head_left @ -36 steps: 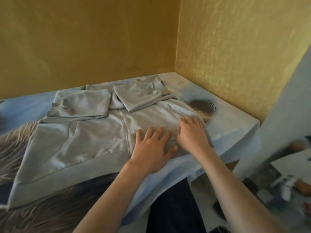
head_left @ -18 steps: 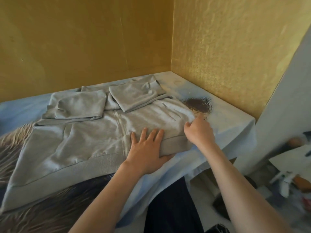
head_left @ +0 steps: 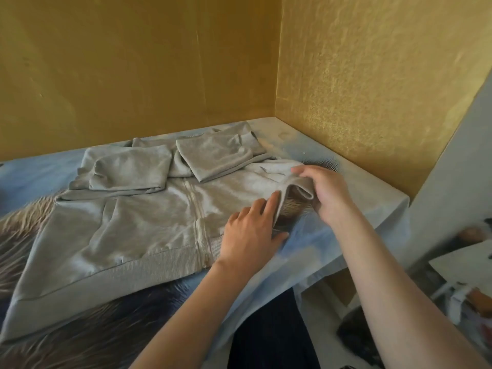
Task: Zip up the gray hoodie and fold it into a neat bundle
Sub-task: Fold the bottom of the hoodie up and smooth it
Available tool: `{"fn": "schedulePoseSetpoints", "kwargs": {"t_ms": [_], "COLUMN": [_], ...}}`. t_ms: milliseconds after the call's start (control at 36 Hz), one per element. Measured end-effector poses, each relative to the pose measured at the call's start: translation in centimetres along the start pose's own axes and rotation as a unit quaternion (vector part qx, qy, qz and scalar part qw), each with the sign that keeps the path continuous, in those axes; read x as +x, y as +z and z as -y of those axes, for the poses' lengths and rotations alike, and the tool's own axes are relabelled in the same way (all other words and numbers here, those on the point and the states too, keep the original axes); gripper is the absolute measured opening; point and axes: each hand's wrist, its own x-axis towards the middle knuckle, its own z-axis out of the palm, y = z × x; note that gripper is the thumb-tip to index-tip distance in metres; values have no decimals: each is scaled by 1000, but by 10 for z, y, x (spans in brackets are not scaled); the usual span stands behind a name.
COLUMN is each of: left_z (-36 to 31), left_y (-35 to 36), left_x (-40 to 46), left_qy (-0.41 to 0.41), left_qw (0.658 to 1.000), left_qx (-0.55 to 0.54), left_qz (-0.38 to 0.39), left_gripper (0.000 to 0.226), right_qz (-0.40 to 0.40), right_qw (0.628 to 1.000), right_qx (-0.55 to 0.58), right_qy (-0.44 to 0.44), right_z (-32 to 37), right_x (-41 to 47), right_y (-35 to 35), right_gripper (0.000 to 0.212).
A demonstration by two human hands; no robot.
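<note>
The gray hoodie (head_left: 138,222) lies flat on the bed, zipped up the middle, with both sleeves folded across its chest at the far side. My right hand (head_left: 327,193) pinches the hoodie's right side edge and lifts it off the sheet, curling it inward. My left hand (head_left: 250,235) rests flat on the hem area just right of the zipper (head_left: 198,227), its fingertips touching the raised fold.
The bed (head_left: 359,209) has a blue sheet with a brown feathery print and fills a corner of yellow walls (head_left: 372,89). Its near right edge drops to a floor with blurred clutter (head_left: 466,302). My dark trousers (head_left: 269,336) show below.
My right hand went from pressing flat on the hoodie to gripping its right side edge and raising it. My left hand slid a little toward the hem.
</note>
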Motion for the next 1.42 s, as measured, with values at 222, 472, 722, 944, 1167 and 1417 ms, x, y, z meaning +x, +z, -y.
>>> {"fn": "schedulePoseSetpoints", "kwargs": {"t_ms": [222, 472, 722, 944, 1167, 1417], "left_z": [18, 58, 67, 84, 96, 108], "left_y": [-11, -15, -18, -26, -33, -71], "left_x": [9, 23, 27, 34, 43, 28], "left_qy": [-92, -142, -179, -193, -226, -204], "left_qw": [994, 968, 954, 959, 946, 952], "left_qx": [-57, -199, -234, -207, -226, -221], "left_qz": [-3, 63, 50, 28, 51, 64], "left_gripper": [45, 33, 19, 29, 35, 72], "right_qz": [113, 170, 139, 261, 221, 131], "right_qw": [992, 899, 787, 804, 802, 784], "right_qx": [48, -341, -469, -454, -476, -524], "right_qy": [19, -214, -376, -282, -284, -307], "right_z": [7, 2, 5, 21, 23, 11], "right_x": [2, 16, 38, 45, 62, 90], "right_y": [1, 9, 36, 60, 77, 96], "right_gripper": [44, 34, 39, 39, 27, 47]}}
